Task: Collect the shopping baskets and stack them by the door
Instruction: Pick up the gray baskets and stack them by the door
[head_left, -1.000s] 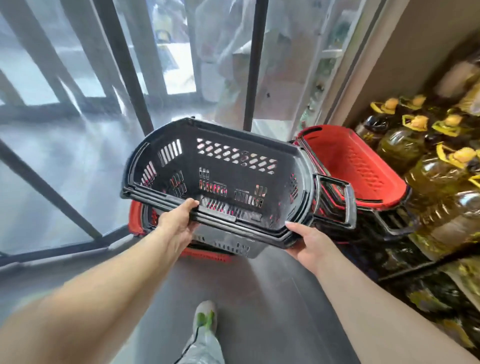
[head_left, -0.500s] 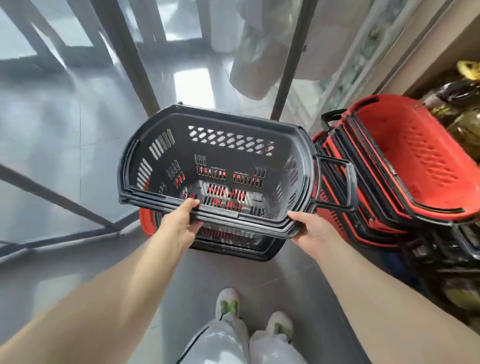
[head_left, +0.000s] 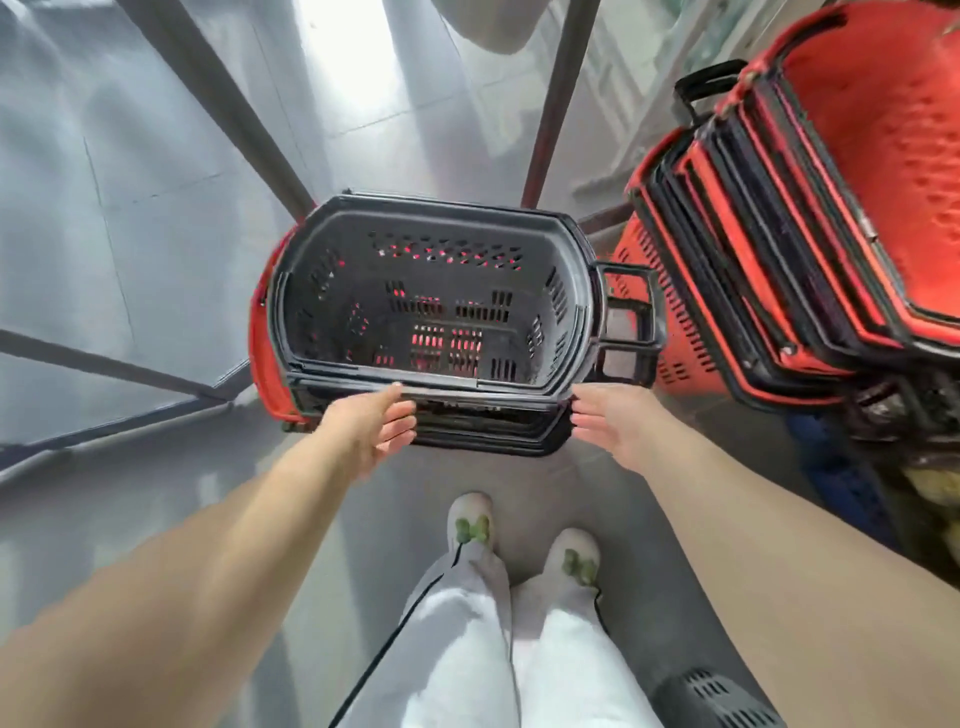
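The top black basket (head_left: 431, 312) is seen seated level in a low pile (head_left: 483, 431) of black baskets, with a red basket (head_left: 262, 353) showing at the pile's nine o'clock side and glowing through the slots. It is a dark grey oval tub with a stepped rim, rows of slotted vents in walls and bottom, and a loop handle (head_left: 631, 306) lying out at three o'clock. The pile stands on the floor (head_left: 415, 483) right against the glass door (head_left: 130, 182), whose dark frame bars rise at eleven and one o'clock.

This basket's placing is judged done: it is nested square and is gripped by neither hand. The left hand (head_left: 363, 431) is held with fingers straight at the near rim, at seven o'clock of the basket; whether its thumb tip touches the rim cannot be settled, as the hand is blurred. The right hand (head_left: 613, 426) is likewise spread, just clear of the pile's five o'clock corner.

A taller pile (head_left: 779, 234) of red and black baskets is seen tilted at two o'clock, close beside the handle. A corner of another dark slotted basket (head_left: 711, 696) is caught at five o'clock, near the person's shoes (head_left: 470, 525), so at least that one appears left to be added. How many more are to be collected is not shown.
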